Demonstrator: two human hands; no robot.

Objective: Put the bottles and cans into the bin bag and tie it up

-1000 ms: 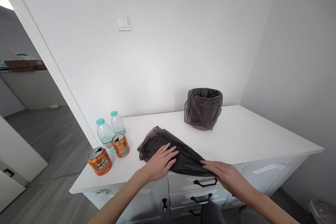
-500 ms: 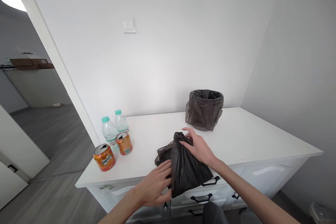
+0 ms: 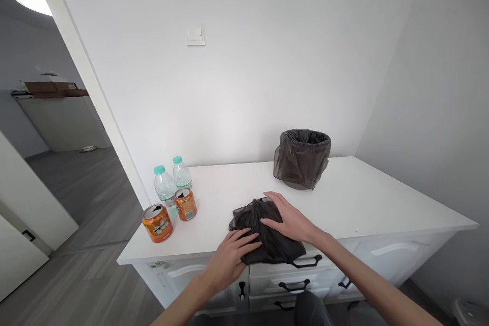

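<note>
A thin black plastic trash bag (image 3: 273,242) lies bunched at the front edge of the white cabinet top, part of it hanging over the edge. My left hand (image 3: 231,254) rests on its left side, fingers stretched and spread over the plastic, the thumb lower and partly hidden. On the bag's upper right lies my right hand (image 3: 290,218), its thumb and fingers apart. Neither hand is closed around the plastic. Behind the hands stands a bin (image 3: 303,160) lined with a similar black bag, its edge folded down over the outside.
Two orange soda cans, a nearer one (image 3: 157,225) and a farther one (image 3: 186,206), stand at the cabinet's left end. Two clear bottles with teal caps, one (image 3: 165,186) and another (image 3: 182,172), are behind them. Drawers with black handles (image 3: 294,285) are below the cabinet top (image 3: 367,198).
The bag's gathered upright top has come down, and the plastic now lies flatter. My right hand has let go of its pinch at the top. My left hand has moved onto the bag.
</note>
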